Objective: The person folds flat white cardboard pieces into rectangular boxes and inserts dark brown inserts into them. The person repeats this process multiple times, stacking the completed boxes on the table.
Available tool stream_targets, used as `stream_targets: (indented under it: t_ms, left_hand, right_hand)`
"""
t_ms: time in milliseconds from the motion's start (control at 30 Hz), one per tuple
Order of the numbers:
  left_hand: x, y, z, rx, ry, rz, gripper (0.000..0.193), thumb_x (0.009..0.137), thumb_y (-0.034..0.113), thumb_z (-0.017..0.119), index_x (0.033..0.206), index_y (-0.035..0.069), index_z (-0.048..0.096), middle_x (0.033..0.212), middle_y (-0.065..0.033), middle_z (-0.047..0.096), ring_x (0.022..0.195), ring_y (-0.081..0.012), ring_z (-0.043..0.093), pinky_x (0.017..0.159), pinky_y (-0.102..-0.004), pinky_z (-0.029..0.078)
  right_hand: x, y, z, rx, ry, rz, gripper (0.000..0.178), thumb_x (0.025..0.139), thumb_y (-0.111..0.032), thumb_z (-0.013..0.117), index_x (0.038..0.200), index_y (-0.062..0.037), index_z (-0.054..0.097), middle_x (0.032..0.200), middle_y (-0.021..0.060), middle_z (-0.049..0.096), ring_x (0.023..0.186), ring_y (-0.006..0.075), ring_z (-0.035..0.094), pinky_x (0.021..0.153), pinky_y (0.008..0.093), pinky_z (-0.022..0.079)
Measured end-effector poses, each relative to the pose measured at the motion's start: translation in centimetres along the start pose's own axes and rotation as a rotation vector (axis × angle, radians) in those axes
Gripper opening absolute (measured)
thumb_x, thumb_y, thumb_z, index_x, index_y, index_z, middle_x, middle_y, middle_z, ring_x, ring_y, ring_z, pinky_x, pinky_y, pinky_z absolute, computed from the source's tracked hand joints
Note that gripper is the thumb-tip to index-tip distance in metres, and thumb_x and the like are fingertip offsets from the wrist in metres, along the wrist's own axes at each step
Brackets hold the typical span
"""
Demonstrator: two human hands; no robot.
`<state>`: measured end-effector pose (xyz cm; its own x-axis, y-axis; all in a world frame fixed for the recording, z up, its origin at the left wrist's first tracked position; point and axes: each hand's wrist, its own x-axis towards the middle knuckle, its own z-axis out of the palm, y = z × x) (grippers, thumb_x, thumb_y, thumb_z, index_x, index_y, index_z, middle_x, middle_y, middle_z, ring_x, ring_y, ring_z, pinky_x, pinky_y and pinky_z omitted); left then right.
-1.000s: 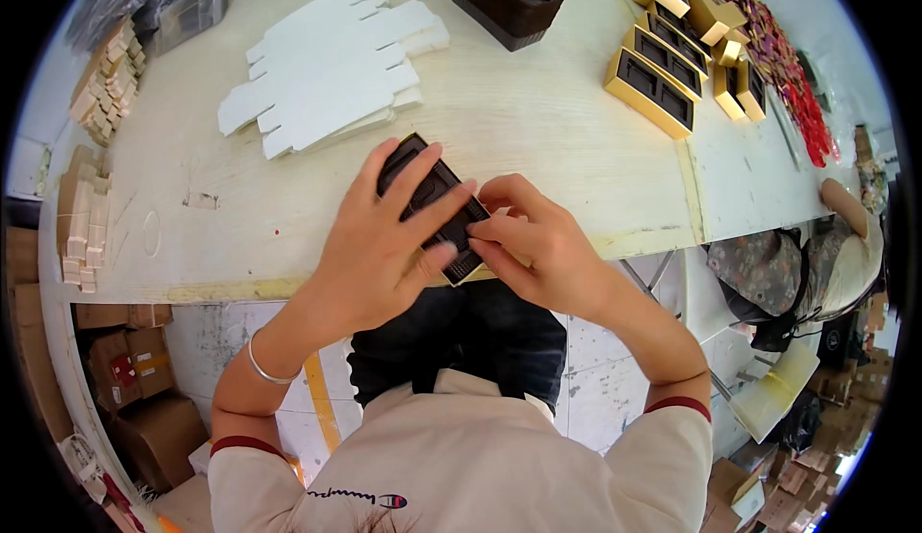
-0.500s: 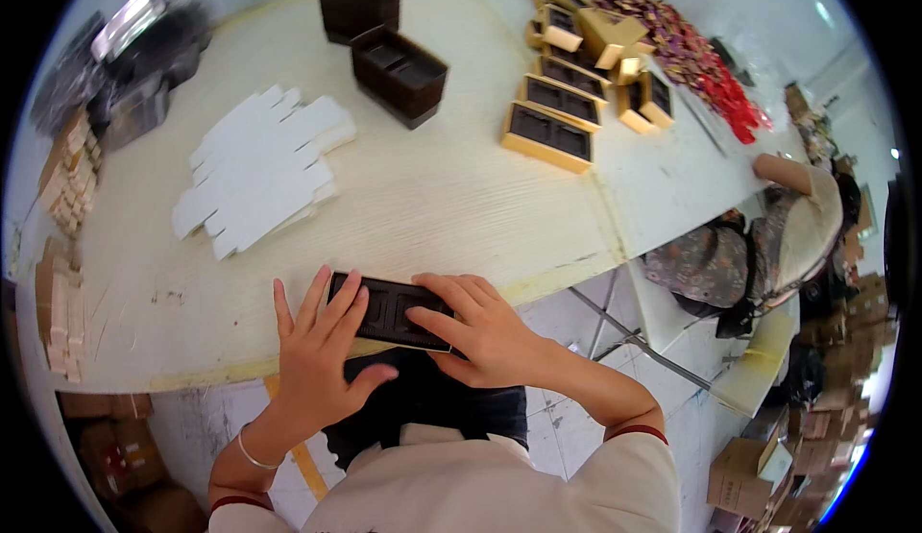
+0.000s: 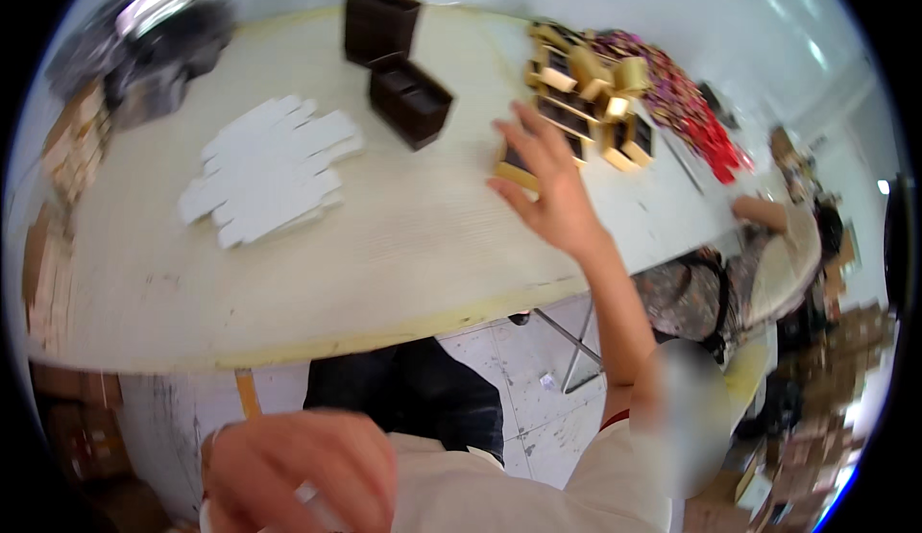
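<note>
Reaching forward and to the right, my right hand [image 3: 552, 187] has its fingers and thumb spread over the near end of a row of gold boxes. The closest gold box [image 3: 519, 170] lies beneath this hand, which partly hides it; whether they touch I cannot tell. Dark inserts sit inside the gold boxes. My left hand [image 3: 303, 471] is close to my body at the bottom of the picture, smeared by motion. A small whitish patch shows by its fingers, too blurred to name.
Flat white card pieces [image 3: 274, 173] lie stacked on the table [image 3: 423, 254]. Two dark brown stacks of trays [image 3: 411, 101] stand farther back. Red and purple wrapped pieces [image 3: 672, 101] are heaped at the far right. Another person [image 3: 783, 254] sits at the right edge.
The dark-lined box has left the table's near edge, where both hands were on it. My right hand has moved forward and right to the gold boxes; my left hand has drawn back toward my body.
</note>
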<state>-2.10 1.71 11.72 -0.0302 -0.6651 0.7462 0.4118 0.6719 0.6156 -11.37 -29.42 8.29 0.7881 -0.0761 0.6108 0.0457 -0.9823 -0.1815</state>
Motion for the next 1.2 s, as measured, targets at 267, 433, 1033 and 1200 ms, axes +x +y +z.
stream_targets:
  t_ms: [267,433,1033,1200]
  left_hand:
    - [1.5,4.9,3.1,-0.053,-0.102,-0.04,0.039,0.097,0.044,0.049,0.073,0.017,0.062,0.083,0.0023,0.063,0.069,-0.0151,0.056,0.062,-0.0271,0.041]
    - [2.3,2.1,0.0,0.053,-0.343,0.086,0.047,0.092,0.051,0.056,0.077,0.008,0.065,0.085,-0.0021,0.065,0.073,-0.018,0.06,0.058,-0.0277,0.041]
    - [-4.5,1.0,-12.9,1.938,0.375,-0.659,0.02,0.077,0.009,0.069,0.096,0.004,0.068,0.105,-0.0085,0.067,0.097,-0.0292,0.061,0.084,-0.0374,0.049]
    - [-2.4,1.0,-7.8,2.32,0.121,0.148,0.026,0.067,0.004,0.069,0.092,0.008,0.072,0.094,-0.0027,0.066,0.076,-0.0221,0.058,0.064,-0.0344,0.047]
  right_hand:
    - [5.3,-6.1,13.3,0.291,-0.123,-0.295,0.05,0.074,-0.01,0.074,0.119,-0.0012,0.056,0.129,0.0216,0.052,0.12,0.0371,0.048,0.1,0.0444,0.04]
    - [5.2,-6.0,17.6,0.266,-0.119,-0.343,0.049,0.075,-0.018,0.075,0.116,0.0016,0.057,0.124,0.021,0.056,0.117,0.0387,0.05,0.101,0.0455,0.039]
    - [6.6,-6.2,16.2,0.349,0.112,-0.436,0.019,0.078,-0.009,0.07,0.092,0.0003,0.062,0.091,0.0137,0.064,0.089,0.0315,0.061,0.084,0.0403,0.05]
    - [5.6,-9.2,6.6,0.08,0.492,-0.693,0.015,0.074,-0.01,0.071,0.081,-0.0007,0.062,0.085,0.0103,0.063,0.084,0.0282,0.062,0.079,0.039,0.053]
